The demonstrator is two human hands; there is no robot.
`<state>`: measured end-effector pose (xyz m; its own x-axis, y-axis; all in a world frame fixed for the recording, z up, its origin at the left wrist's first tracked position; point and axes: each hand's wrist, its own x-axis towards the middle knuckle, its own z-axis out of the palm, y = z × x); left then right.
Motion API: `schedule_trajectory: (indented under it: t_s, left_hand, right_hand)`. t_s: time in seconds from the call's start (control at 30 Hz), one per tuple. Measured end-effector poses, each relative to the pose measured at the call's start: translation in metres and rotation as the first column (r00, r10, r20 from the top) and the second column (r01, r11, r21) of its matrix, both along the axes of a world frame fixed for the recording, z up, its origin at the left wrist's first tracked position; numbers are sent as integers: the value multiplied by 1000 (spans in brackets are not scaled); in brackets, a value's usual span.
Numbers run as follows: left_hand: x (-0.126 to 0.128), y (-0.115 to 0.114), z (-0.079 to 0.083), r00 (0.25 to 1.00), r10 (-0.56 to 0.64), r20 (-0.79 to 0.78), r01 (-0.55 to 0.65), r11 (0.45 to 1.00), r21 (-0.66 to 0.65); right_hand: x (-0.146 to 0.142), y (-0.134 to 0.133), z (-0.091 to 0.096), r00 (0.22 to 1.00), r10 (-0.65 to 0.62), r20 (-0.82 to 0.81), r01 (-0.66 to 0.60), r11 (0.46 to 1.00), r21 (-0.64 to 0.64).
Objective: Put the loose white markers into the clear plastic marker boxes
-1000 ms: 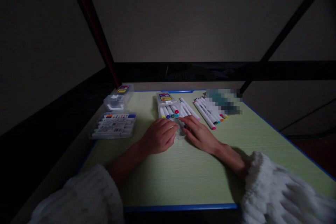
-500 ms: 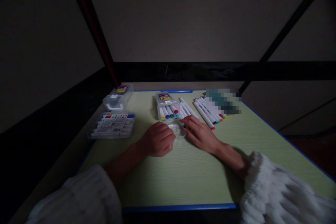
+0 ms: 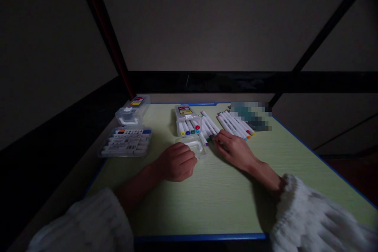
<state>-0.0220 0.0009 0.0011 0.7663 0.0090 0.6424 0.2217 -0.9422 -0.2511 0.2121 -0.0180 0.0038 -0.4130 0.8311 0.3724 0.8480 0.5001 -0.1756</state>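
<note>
My left hand (image 3: 176,162) rests on the green table (image 3: 212,201) as a loose fist, just short of the clear lid (image 3: 192,145) of an open marker case (image 3: 187,120). Nothing shows in its fingers. My right hand (image 3: 234,149) lies to the right of the lid, fingertips on the loose white markers (image 3: 208,128) beside the case. Whether it grips one I cannot make out. Several markers with coloured caps stand inside the case.
A closed clear marker case (image 3: 127,141) lies at the left edge, a second clear box (image 3: 132,112) behind it. A row of white markers (image 3: 234,125) lies at the back right beside a blurred item. Black bars frame the table.
My left hand has drawn back from the case lid and curled into a fist. My right hand has shifted right, off the lid onto the loose markers.
</note>
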Motion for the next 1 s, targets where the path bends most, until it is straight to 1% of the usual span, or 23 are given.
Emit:
schedule_trajectory:
  t_s: [0.13, 0.3, 0.4, 0.57, 0.7, 1.0]
  left_hand:
    - [-1, 2, -2, 999, -12, 48, 12, 1000, -4]
    - [-3, 3, -7, 999, 18, 40, -17, 1000, -20]
    - [-4, 4, -10, 998, 41, 39, -39, 998, -44]
    - [-3, 6, -12, 997, 18, 69, -14, 999, -47]
    - [-2, 5, -10, 998, -6, 64, 8, 999, -38]
    - [-1, 3, -11, 1000, 7, 19, -6, 998, -59]
  right_hand:
    - [11, 3, 3, 982, -179, 59, 177, 983, 38]
    - [29, 6, 11, 904, -408, 128, 403, 913, 62]
    - [39, 8, 11, 858, -483, 174, 480, 875, 62]
    - [49, 12, 5, 817, -526, 236, 534, 845, 35]
    - [52, 14, 1, 804, -534, 262, 552, 834, 5]
    - [50, 14, -2, 791, -533, 299, 569, 821, -43]
